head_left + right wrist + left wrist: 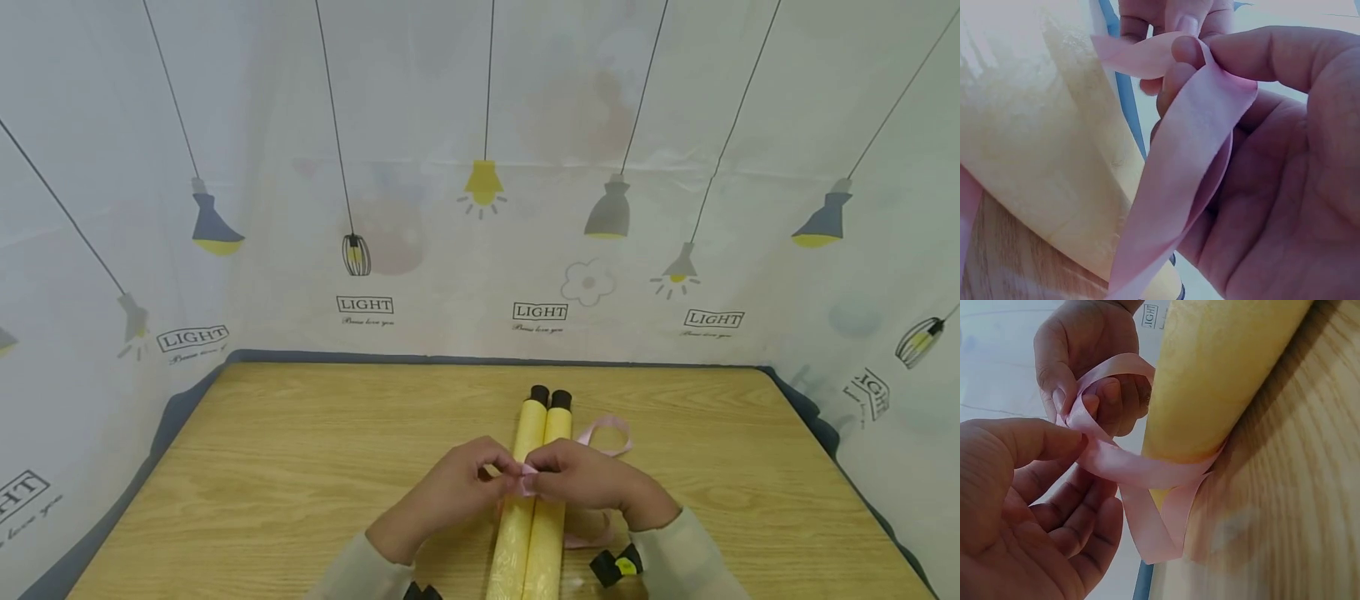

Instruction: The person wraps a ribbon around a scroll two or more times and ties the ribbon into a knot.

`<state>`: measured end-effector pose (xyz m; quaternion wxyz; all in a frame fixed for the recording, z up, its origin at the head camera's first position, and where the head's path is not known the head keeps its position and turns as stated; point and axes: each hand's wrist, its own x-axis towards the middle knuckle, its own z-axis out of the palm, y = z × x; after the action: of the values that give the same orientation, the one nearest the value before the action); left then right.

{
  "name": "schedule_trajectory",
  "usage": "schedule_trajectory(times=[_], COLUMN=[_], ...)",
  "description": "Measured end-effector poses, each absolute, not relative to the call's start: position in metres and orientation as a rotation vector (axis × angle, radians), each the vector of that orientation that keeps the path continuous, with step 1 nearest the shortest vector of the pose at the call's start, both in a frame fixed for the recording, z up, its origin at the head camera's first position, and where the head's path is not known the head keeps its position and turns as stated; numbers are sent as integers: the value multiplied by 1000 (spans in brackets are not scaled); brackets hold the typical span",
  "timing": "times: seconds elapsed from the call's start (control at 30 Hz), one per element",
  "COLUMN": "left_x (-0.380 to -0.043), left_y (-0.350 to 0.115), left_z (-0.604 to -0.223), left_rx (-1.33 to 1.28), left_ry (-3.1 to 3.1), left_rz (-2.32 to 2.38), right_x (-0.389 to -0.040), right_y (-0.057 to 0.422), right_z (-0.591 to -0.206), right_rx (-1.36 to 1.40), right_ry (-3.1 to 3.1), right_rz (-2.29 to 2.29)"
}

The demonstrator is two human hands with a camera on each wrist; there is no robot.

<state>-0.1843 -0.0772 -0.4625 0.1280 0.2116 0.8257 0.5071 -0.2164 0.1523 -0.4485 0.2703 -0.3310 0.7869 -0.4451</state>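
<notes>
Two long yellow tubes (512,542) with black end caps (539,393) lie side by side, pointing away from me. Over them, a pink ribbon (527,482) is held between both hands. My left hand (457,487) pinches it between thumb and fingertips, while my right hand (588,477) pinches it right beside those fingertips. In the left wrist view the ribbon (1147,470) passes round the yellow tube (1210,381) and down to the wood. From my right fingers, a long fold of ribbon (1169,156) hangs across the right palm in the right wrist view.
Loose ribbon (628,433) curls on the wooden table (322,458) right of the tubes. A small black piece with a yellow-green patch (627,567) is near the right sleeve (682,558). Behind the table hangs a light cloth (450,275) printed with lamps.
</notes>
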Motion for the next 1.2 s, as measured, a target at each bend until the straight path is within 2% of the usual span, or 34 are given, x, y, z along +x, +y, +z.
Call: schedule_trajectory(times=[0.7, 0.9, 1.2], left_x=[-181, -173, -171], left_y=[-72, -72, -72], left_z=[-454, -446, -441], left_rx=[807, 661, 578], left_ry=[2534, 2422, 2323], left_rz=[1310, 1422, 1541], right_x=[-218, -218, -219], right_y=[152, 153, 153], right_z=[-450, -450, -450], right_rx=[-893, -872, -871], right_ry=[2188, 2207, 2201], right_rz=[-1166, -1175, -1193])
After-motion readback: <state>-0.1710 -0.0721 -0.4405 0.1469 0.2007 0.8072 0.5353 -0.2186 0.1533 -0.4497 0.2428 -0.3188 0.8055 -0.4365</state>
